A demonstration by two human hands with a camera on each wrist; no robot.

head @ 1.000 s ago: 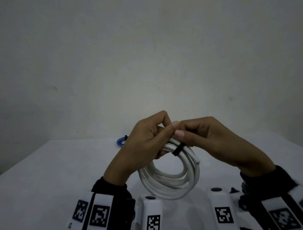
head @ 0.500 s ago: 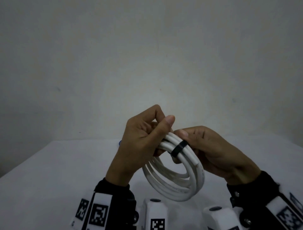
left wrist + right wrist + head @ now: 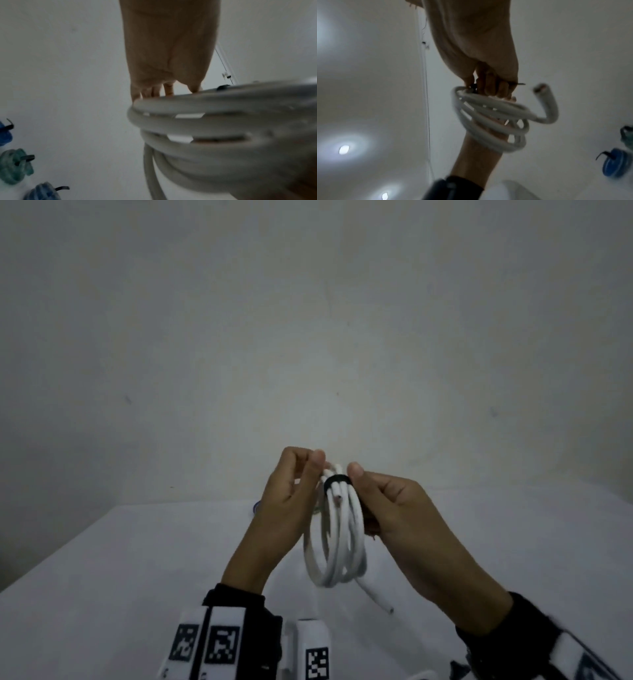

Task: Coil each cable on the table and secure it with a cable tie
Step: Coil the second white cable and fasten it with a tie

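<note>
A coiled white cable (image 3: 337, 542) hangs edge-on above the table between both hands. A black cable tie (image 3: 337, 479) wraps its top. My left hand (image 3: 298, 484) pinches the coil's top from the left. My right hand (image 3: 373, 498) grips the coil and tie from the right, thumb up beside the tie. One cut cable end (image 3: 338, 497) sticks out just below the tie, another end (image 3: 378, 599) trails below the coil. The coil (image 3: 214, 128) looms blurred in the left wrist view, and in the right wrist view the coil (image 3: 489, 121) hangs under my fingers (image 3: 489, 86).
The white table (image 3: 137, 577) lies below, a plain wall behind. Tied coils lie on it: a blue coil (image 3: 614, 163) and a green coil (image 3: 628, 136) in the right wrist view, the green coil (image 3: 14, 166) and two blue ones (image 3: 42, 192) in the left wrist view.
The coil has turned from nearly face-on to edge-on and hangs upright. Both hands rose a little, and the right thumb now points up beside the tie.
</note>
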